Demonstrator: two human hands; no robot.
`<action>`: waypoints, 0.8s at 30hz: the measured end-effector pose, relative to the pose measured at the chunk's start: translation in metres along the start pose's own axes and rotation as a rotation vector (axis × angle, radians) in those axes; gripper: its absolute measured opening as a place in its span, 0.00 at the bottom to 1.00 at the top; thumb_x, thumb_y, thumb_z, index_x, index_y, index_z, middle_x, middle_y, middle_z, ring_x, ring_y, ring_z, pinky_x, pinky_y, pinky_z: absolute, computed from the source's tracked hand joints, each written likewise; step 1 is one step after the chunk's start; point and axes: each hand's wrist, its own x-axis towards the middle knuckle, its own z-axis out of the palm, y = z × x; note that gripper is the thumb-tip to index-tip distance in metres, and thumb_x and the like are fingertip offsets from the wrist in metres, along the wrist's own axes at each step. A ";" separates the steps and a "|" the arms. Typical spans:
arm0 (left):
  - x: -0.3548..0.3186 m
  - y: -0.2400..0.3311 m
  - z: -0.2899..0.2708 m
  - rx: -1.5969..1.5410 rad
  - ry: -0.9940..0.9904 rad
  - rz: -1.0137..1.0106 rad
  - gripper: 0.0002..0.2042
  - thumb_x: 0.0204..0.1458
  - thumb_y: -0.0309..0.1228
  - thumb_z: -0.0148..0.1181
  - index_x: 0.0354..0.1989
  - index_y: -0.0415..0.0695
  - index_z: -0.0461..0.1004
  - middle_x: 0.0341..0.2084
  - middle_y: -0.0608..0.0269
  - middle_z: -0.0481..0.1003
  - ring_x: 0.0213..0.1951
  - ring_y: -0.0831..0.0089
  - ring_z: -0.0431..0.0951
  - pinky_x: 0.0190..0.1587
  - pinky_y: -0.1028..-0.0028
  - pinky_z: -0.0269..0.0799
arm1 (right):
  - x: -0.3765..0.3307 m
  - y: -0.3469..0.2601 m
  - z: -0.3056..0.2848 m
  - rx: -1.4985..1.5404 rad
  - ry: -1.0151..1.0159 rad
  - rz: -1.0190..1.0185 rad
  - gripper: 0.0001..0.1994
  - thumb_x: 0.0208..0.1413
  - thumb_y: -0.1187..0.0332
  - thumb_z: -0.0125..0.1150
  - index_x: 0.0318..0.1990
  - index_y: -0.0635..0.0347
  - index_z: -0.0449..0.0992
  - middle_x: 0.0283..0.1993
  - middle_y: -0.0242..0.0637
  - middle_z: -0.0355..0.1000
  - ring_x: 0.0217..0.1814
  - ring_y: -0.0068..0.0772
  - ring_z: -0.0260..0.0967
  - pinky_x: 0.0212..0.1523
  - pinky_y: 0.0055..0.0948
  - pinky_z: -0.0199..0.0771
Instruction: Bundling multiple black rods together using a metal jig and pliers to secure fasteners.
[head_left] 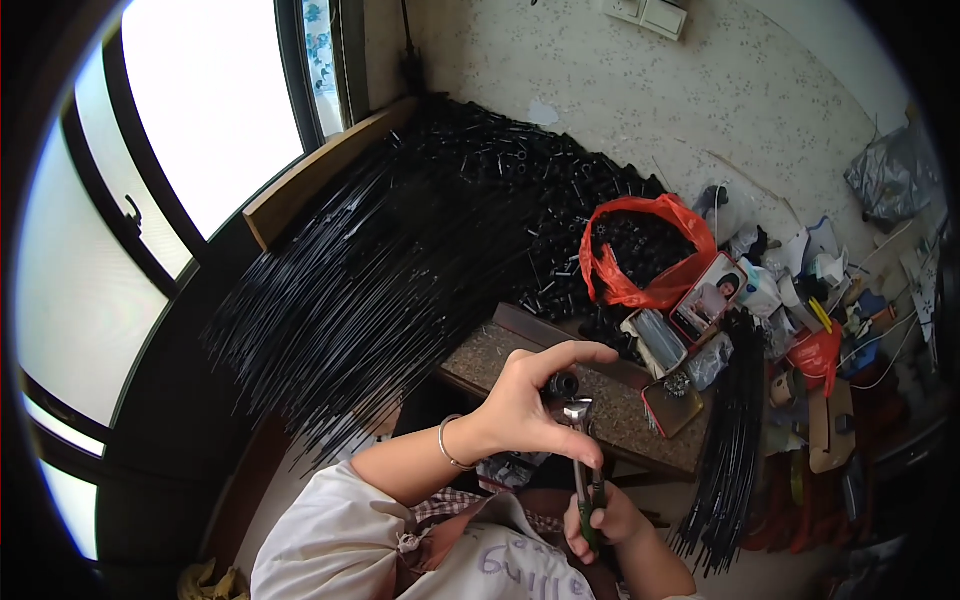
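Near the brown stone surface, a small black tube is pinched in the left hand's grip; a green-handled metal hammer is held tight in the right hand's grip.

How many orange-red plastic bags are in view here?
2. A large orange-red bag filled with small black parts sits behind the stone slab against the black pile; a smaller red bag lies in the clutter to the right. Others may be buried there.

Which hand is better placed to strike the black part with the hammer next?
Right, probably. The right hand already grips the hammer by its handle, head up near the small black part. The left hand is pinching that part over the stone slab.
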 end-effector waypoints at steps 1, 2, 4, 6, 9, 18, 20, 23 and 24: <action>0.001 -0.002 0.003 -0.007 -0.005 0.000 0.41 0.12 0.54 0.64 0.37 0.37 0.64 0.09 0.74 0.60 0.14 0.88 0.57 0.16 0.86 0.49 | 0.005 0.004 -0.003 -0.100 0.003 -0.050 0.16 0.37 0.69 0.56 0.33 0.68 0.62 0.16 0.36 0.63 0.15 0.25 0.61 0.17 0.19 0.61; 0.002 -0.006 0.003 0.011 0.027 0.032 0.41 0.12 0.54 0.64 0.37 0.37 0.64 0.09 0.74 0.60 0.14 0.87 0.57 0.16 0.86 0.49 | 0.011 0.007 -0.004 -0.197 0.001 -0.100 0.18 0.35 0.69 0.58 0.35 0.67 0.61 0.15 0.34 0.62 0.15 0.23 0.60 0.17 0.18 0.60; 0.004 -0.008 0.002 0.028 0.041 0.067 0.39 0.14 0.52 0.65 0.37 0.36 0.64 0.09 0.74 0.59 0.14 0.88 0.56 0.16 0.86 0.47 | 0.015 -0.007 0.002 -0.548 0.281 -0.398 0.25 0.30 0.73 0.59 0.40 0.63 0.57 0.18 0.35 0.62 0.16 0.23 0.60 0.17 0.19 0.58; 0.005 -0.006 -0.002 -0.017 0.011 0.023 0.38 0.15 0.50 0.65 0.37 0.36 0.64 0.08 0.75 0.59 0.13 0.89 0.55 0.15 0.86 0.45 | 0.020 0.001 -0.014 -0.986 0.692 -0.721 0.23 0.32 0.74 0.56 0.39 0.63 0.56 0.24 0.39 0.63 0.19 0.29 0.61 0.20 0.22 0.60; 0.007 -0.010 -0.002 -0.116 0.022 -0.008 0.33 0.20 0.42 0.67 0.37 0.35 0.63 0.07 0.76 0.55 0.13 0.90 0.51 0.15 0.86 0.41 | 0.014 -0.004 -0.013 -1.290 0.905 -0.798 0.16 0.38 0.74 0.52 0.37 0.65 0.58 0.24 0.40 0.63 0.21 0.28 0.62 0.24 0.23 0.61; 0.007 -0.010 0.006 0.015 -0.021 -0.181 0.20 0.26 0.33 0.63 0.30 0.37 0.68 0.09 0.72 0.60 0.14 0.87 0.54 0.15 0.86 0.47 | 0.010 -0.005 -0.021 0.177 -0.181 -0.077 0.23 0.48 0.73 0.41 0.52 0.65 0.45 0.37 0.45 0.63 0.29 0.28 0.64 0.32 0.23 0.64; 0.007 -0.015 0.008 0.029 -0.042 -0.213 0.19 0.26 0.32 0.63 0.30 0.38 0.68 0.10 0.72 0.60 0.14 0.87 0.55 0.16 0.86 0.48 | 0.009 0.001 -0.026 0.250 -0.259 -0.011 0.25 0.48 0.73 0.41 0.53 0.62 0.41 0.34 0.45 0.63 0.27 0.26 0.63 0.30 0.22 0.64; 0.009 -0.023 0.017 -0.025 -0.003 -0.232 0.17 0.26 0.31 0.62 0.28 0.38 0.69 0.10 0.72 0.61 0.15 0.87 0.55 0.17 0.87 0.49 | 0.009 0.013 -0.027 0.183 -0.169 0.017 0.24 0.48 0.73 0.41 0.53 0.62 0.42 0.28 0.40 0.63 0.23 0.23 0.60 0.27 0.20 0.62; 0.011 -0.024 0.022 -0.035 0.006 -0.274 0.16 0.26 0.30 0.61 0.28 0.38 0.69 0.10 0.73 0.61 0.15 0.87 0.56 0.17 0.87 0.50 | 0.008 0.020 -0.023 0.094 -0.071 -0.030 0.23 0.49 0.72 0.41 0.52 0.63 0.44 0.23 0.37 0.61 0.21 0.21 0.58 0.25 0.18 0.61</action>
